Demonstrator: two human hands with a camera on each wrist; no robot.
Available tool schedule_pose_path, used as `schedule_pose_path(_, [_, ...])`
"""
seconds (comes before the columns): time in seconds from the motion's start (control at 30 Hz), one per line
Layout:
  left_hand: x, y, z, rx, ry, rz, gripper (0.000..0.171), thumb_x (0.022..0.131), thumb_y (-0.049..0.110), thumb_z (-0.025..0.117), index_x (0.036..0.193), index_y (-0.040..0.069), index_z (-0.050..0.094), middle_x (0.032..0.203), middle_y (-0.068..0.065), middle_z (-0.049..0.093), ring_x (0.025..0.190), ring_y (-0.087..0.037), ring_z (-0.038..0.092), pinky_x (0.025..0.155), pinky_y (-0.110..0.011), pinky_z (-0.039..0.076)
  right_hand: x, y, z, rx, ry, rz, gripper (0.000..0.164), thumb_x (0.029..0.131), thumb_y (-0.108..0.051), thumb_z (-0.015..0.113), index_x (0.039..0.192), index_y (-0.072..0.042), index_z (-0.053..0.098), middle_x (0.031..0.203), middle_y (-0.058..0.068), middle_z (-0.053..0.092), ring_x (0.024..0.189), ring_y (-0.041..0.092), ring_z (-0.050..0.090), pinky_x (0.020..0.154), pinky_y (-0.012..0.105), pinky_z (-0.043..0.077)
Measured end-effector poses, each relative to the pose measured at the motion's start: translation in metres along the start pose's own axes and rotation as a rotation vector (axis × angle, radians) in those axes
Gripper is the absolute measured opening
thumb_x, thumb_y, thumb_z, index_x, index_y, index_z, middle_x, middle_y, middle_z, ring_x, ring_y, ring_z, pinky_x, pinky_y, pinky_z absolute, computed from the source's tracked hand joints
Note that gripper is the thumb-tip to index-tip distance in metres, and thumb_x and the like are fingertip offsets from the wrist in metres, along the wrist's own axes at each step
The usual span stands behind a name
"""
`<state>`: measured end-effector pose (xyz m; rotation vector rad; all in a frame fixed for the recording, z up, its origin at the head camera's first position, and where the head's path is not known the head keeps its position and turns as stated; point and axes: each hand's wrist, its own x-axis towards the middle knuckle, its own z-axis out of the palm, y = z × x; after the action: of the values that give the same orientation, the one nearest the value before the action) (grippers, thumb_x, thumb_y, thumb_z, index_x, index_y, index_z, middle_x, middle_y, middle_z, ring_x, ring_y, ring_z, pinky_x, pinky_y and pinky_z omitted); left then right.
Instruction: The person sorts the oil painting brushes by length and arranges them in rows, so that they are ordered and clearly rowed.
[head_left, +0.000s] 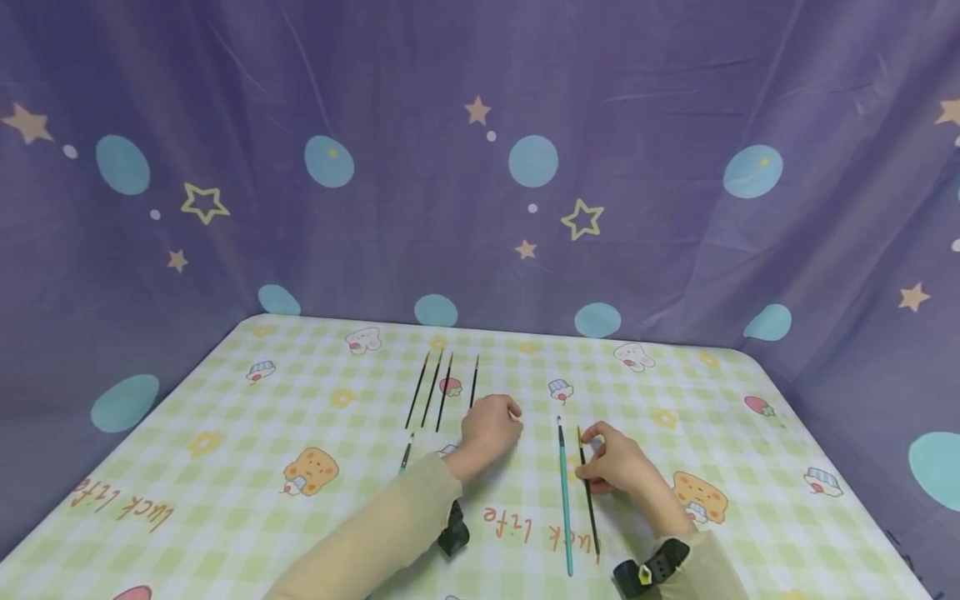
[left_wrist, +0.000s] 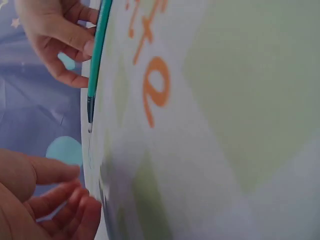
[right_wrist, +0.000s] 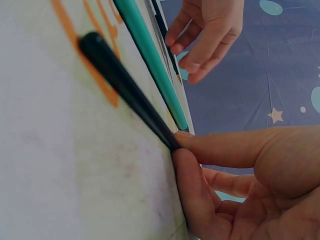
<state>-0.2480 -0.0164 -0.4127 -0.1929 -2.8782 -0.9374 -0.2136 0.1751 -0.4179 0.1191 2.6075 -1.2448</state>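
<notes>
My right hand (head_left: 618,461) pinches a slim dark paintbrush (head_left: 588,500) between thumb and fingers, its bristle end pointing away from me. In the right wrist view the brush's dark handle (right_wrist: 125,87) slants over the cloth from the fingertips. Just left of it lies a longer teal paintbrush (head_left: 566,500), bristles also at the far end. My left hand (head_left: 491,429) hovers low with relaxed, slightly bent fingers and nothing between them. Right behind it lies a thin dark paintbrush (head_left: 474,382), its near end hidden by the hand.
Several thin dark brushes (head_left: 431,390) lie side by side left of my left hand. Another brush (head_left: 406,457) pokes out from beneath the left forearm, mostly hidden. A checked, printed cloth (head_left: 225,500) covers the table, and a purple curtain (head_left: 390,242) hangs behind.
</notes>
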Motion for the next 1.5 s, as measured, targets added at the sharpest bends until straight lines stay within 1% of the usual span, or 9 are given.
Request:
schedule_pose_path(0.2, [-0.013,0.014,0.014,-0.187,-0.132,0.055,0.013,0.077,0.015,0.068,0.088,0.008,0.066,0.069,0.001,0.063,0.051,-0.008,0.054,0.050,-0.021,0.045,0.000,0.000,0.000,-0.021,0.003,0.011,0.042,0.074,-0.005,0.072,0.109,-0.006,0.049,0.079,0.010,0.051,0.055,0.017,0.056,0.048,0.027,0.050])
schedule_pose_path(0.33, [-0.025,0.030,0.025,-0.290,-0.231,0.025,0.017,0.078,0.015,0.068,0.088,0.003,0.061,0.065,0.000,0.061,0.038,-0.009,0.051,0.042,-0.021,0.044,-0.002,-0.001,-0.001,-0.015,0.011,0.005,0.042,0.073,-0.004,0.072,0.109,-0.005,0.050,0.077,0.010,0.052,0.054,0.016,0.056,0.048,0.027,0.051])
schedule_pose_path(0.47, [-0.031,0.041,0.033,-0.248,-0.228,-0.023,0.022,0.075,0.015,0.071,0.083,0.004,0.054,0.060,0.000,0.053,0.032,-0.008,0.045,0.040,-0.020,0.040,-0.003,-0.001,0.000,-0.008,0.003,-0.004,0.042,0.073,-0.003,0.072,0.109,-0.005,0.050,0.074,0.010,0.052,0.053,0.016,0.055,0.048,0.027,0.051])
schedule_pose_path(0.63, [-0.029,0.046,0.037,-0.199,-0.200,-0.061,0.024,0.073,0.012,0.071,0.078,0.007,0.048,0.051,0.000,0.049,0.029,-0.007,0.041,0.040,-0.019,0.039,-0.003,-0.002,-0.001,-0.010,0.003,-0.004,0.042,0.074,-0.003,0.071,0.110,-0.005,0.050,0.074,0.009,0.052,0.053,0.016,0.055,0.048,0.027,0.051])
schedule_pose_path(0.87, [-0.023,0.053,0.040,-0.154,-0.209,-0.074,0.025,0.072,0.013,0.072,0.077,0.006,0.048,0.046,-0.002,0.050,0.029,-0.009,0.042,0.039,-0.020,0.037,-0.003,-0.002,-0.003,0.004,0.004,-0.009,0.042,0.073,-0.001,0.071,0.109,-0.005,0.049,0.074,0.010,0.053,0.053,0.016,0.056,0.049,0.027,0.051])
schedule_pose_path(1.03, [-0.022,0.057,0.041,-0.120,-0.199,-0.085,0.027,0.069,0.010,0.073,0.083,0.003,0.051,0.058,-0.005,0.053,0.030,-0.009,0.045,0.036,-0.020,0.039,-0.003,-0.003,-0.002,-0.004,0.007,-0.017,0.042,0.072,-0.001,0.071,0.108,-0.004,0.050,0.073,0.009,0.053,0.052,0.016,0.056,0.048,0.028,0.051])
schedule_pose_path(1.2, [-0.021,0.055,0.039,-0.096,-0.192,-0.068,0.018,0.070,0.008,0.071,0.067,0.003,0.054,0.050,-0.005,0.054,0.030,-0.010,0.048,0.035,-0.019,0.040,-0.002,-0.003,-0.001,-0.016,0.001,-0.009,0.042,0.072,-0.002,0.072,0.108,-0.005,0.049,0.073,0.009,0.052,0.051,0.016,0.056,0.048,0.027,0.051])
schedule_pose_path(1.37, [-0.017,0.052,0.034,-0.099,-0.240,-0.055,0.033,0.073,0.012,0.070,0.048,0.009,0.049,0.037,0.000,0.049,0.032,-0.013,0.053,0.039,-0.018,0.043,-0.002,-0.003,-0.001,-0.007,0.001,-0.002,0.043,0.073,-0.002,0.071,0.109,-0.005,0.049,0.074,0.009,0.052,0.052,0.016,0.056,0.048,0.027,0.051])
schedule_pose_path(1.5, [-0.015,0.048,0.030,-0.169,-0.289,-0.074,0.028,0.075,0.010,0.068,0.054,0.008,0.049,0.040,-0.002,0.051,0.035,-0.015,0.056,0.040,-0.020,0.046,-0.002,-0.003,-0.002,-0.002,-0.007,0.007,0.043,0.074,-0.002,0.071,0.110,-0.005,0.048,0.076,0.010,0.052,0.053,0.016,0.056,0.049,0.027,0.051])
